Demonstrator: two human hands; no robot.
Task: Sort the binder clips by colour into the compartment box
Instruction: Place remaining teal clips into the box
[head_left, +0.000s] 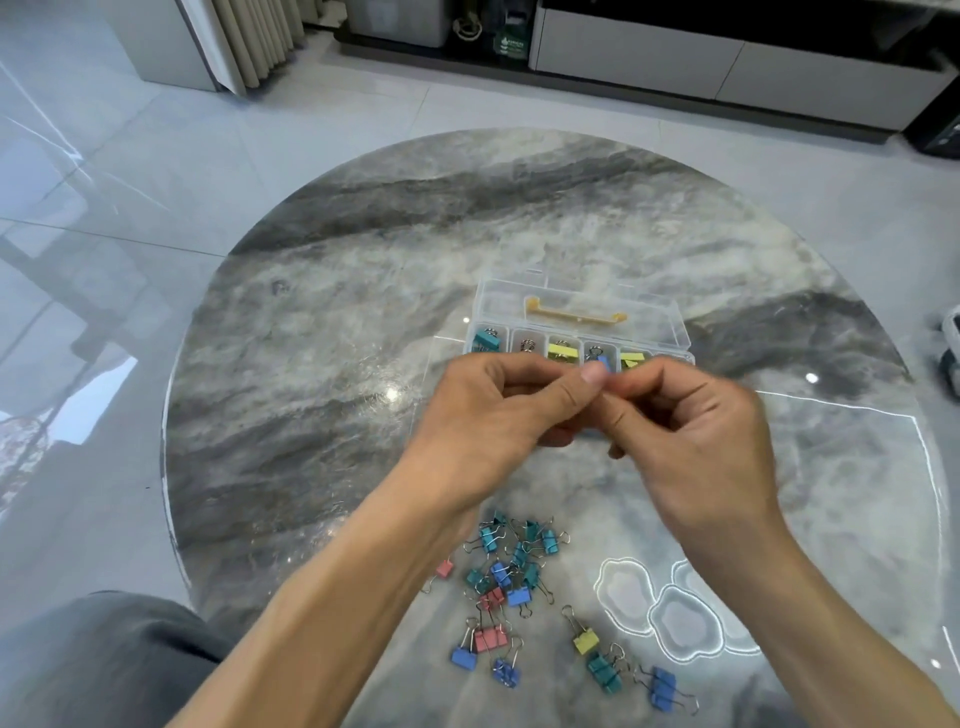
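Left hand (498, 410) and right hand (691, 421) pinch one blue clip (602, 362) together, mostly hidden; its direction unclear; the box (582, 332) just beyond, partly covered.

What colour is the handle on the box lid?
Yellow-orange; the handle on the clear lid shows in the head view.

I seem to be working in a home, probably a living room. I'm looking down on a round marble-patterned table (363, 312) that stands on a glossy floor of large pale tiles (130, 171), the sort laid in a lounge, not a workshop. Along the far wall runs a low cabinet with pale drawer fronts on a dark base (675, 57), and at the upper left a pleated beige curtain (260, 36) hangs down to the floor beside a white panel (161, 41).
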